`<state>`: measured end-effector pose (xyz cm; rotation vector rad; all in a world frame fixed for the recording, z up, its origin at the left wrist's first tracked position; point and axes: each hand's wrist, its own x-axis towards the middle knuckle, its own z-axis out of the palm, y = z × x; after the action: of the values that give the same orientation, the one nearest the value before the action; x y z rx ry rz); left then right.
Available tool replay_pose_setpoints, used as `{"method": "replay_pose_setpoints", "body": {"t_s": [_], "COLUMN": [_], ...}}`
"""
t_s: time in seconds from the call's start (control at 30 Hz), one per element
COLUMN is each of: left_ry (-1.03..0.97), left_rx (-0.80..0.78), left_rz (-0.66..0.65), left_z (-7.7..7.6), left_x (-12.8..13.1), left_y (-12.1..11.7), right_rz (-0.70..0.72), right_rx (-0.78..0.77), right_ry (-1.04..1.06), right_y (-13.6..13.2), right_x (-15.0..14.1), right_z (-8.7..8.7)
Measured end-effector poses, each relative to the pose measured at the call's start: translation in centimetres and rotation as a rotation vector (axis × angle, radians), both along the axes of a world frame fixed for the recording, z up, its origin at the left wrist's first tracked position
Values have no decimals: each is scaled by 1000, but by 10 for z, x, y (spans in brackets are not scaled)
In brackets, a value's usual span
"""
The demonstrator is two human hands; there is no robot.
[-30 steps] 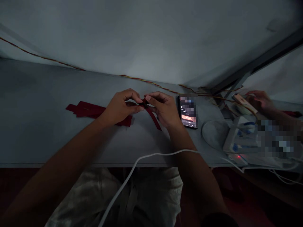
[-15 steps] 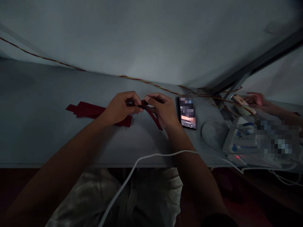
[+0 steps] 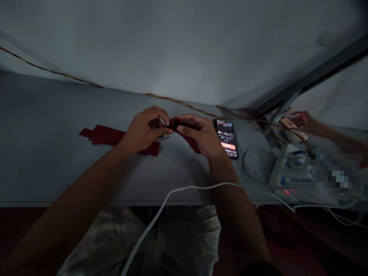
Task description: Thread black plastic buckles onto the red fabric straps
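Both of my hands meet over the middle of a grey table [image 3: 57,168]. My left hand [image 3: 143,130] pinches one end of a dark red strip [image 3: 173,124]. My right hand [image 3: 199,134] has its fingers closed round the other part of that strip, and most of it is hidden under them. A flat pile of dark red cut pieces [image 3: 106,135] lies on the table just left of my left hand. The light is dim.
A lit phone [image 3: 227,138] lies right of my right hand. Farther right sit a white power strip [image 3: 290,174] and cables. Another person's hand [image 3: 300,119] holds a small device at the far right. A white cable [image 3: 161,207] crosses my lap. Thin wires run along the wall.
My right hand has closed more over the strip, hiding the tail that hung below it. My left hand has shifted slightly. The other person's hand has drawn back a little.
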<state>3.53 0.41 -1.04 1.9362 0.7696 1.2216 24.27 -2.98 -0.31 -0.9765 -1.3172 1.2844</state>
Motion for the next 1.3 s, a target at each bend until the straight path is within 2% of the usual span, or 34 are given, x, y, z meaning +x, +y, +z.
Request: {"method": "replay_pose_setpoints", "body": {"t_s": [0.2,0.3,0.57,0.63,0.77,0.87,1.03,1.1,1.2,1.3], "left_ry": [-59,-44,93,83,48,27,-56,-109,-184,-275], "left_rx": [-92,-80,-80,-124,-285,-345,-453,-492,-508,-503], "left_rz": [-116,-151,-124,-145,-281,-312,-298,-283,-239,-232], "left_z": [3,2,7,10,11,10,2,-3,-11,-16], "left_x": [-3,-4,-4,-2,1,4,4,2,1,2], "left_y": [0,0,-5,-7,-10,-11,-6,-3,2,5], "right_rz": [-136,-235,-462,-536,-620,-557,-230,-143,-72,36], "right_rx": [67,105,259,282,285,240,162,143,74,-54], "right_ry": [-100,-126,-198,-190,-201,-215,-349,-375,-318,-145], "right_y": [3,4,2,2,5,10,14,14,11,7], "right_x": [3,0,-4,-4,2,9,17,17,15,10], "right_z": [-4,-8,-9,-9,-9,-10,-14,-15,-12,-7]}}
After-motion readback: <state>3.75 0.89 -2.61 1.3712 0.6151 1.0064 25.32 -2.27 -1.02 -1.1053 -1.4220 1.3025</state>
